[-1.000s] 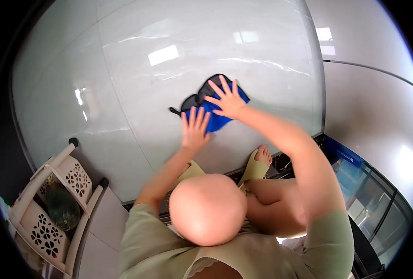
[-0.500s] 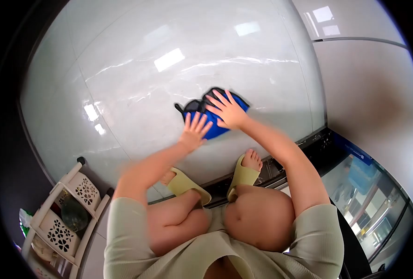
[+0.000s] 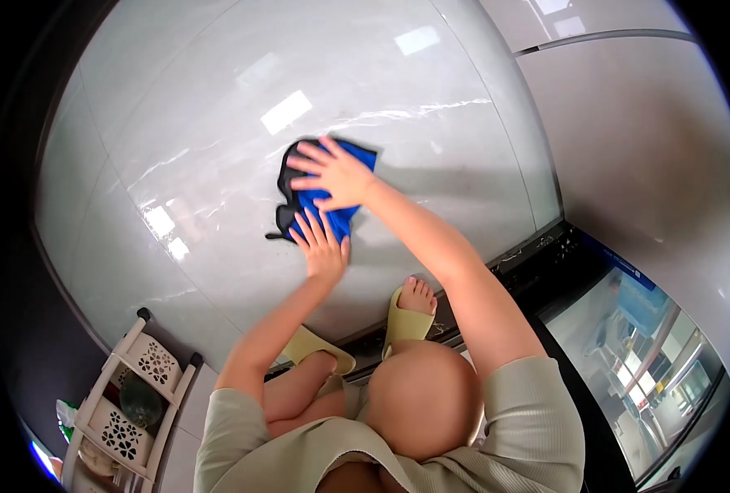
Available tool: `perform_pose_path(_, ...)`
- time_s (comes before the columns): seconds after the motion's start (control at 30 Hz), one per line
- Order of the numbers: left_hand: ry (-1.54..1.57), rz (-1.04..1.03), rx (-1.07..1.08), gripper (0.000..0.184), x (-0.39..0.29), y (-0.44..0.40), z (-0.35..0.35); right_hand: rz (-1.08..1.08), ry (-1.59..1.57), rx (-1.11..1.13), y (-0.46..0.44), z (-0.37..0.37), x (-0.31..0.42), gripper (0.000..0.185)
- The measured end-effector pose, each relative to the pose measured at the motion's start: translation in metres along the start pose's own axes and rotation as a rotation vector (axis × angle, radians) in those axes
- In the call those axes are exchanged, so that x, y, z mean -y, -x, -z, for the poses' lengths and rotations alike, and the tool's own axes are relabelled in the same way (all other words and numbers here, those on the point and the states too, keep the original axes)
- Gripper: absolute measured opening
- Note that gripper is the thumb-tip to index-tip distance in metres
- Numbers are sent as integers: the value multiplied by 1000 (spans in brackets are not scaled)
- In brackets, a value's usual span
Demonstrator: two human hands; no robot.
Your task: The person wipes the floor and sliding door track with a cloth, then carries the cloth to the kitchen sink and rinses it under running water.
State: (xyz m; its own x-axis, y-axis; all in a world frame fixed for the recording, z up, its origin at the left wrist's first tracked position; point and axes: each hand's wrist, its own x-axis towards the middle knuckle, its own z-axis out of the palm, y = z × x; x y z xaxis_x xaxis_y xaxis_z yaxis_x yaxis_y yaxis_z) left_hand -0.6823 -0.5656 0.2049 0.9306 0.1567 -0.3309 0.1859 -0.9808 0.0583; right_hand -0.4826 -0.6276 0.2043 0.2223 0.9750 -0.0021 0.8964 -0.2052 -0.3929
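Observation:
A blue cloth with black edging (image 3: 360, 154) and a small black loop lies on the glossy grey tiled floor. My right hand (image 3: 339, 179) presses flat on its upper part, fingers spread over the black and blue fabric. Just below, my left hand (image 3: 325, 253) rests with outstretched fingers on the cloth's lower edge. Both palms face down, so the fabric beneath them is partly hidden.
A cream plastic shelf rack (image 3: 153, 361) with cut-out flower patterns stands at lower left and holds a dark green round thing (image 3: 139, 400). Pale cabinet doors (image 3: 628, 148) and a glass panel (image 3: 628, 361) border the right. My yellow-green slippers (image 3: 406, 324) are on the floor by a dark threshold strip.
The cloth has slid leftward under both hands and turned, its loop now pointing left and lower. My right arm reaches further across. The view has shifted slightly.

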Motion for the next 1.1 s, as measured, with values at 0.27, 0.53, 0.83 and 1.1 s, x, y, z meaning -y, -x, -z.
perform_pose_path(0.27, 21, -399, -80, 70, -50, -134, 47, -599, 131, -426, 92, 38, -101, 51)
perform_pose_path(0.53, 85, -724, -29, 69, -66, -156, 65, -1099, 123, -408, 141, -5, -9, 55)
perform_pose_path(0.83, -144, -649, 234, 75, 37, -55, 50, -693, -142, -345, 109, -39, 85, 54)
perform_pose_path(1.1, -240, -681, -78, 76, -65, -165, 80, -741, 170, -500, 142, 16, -78, 48)
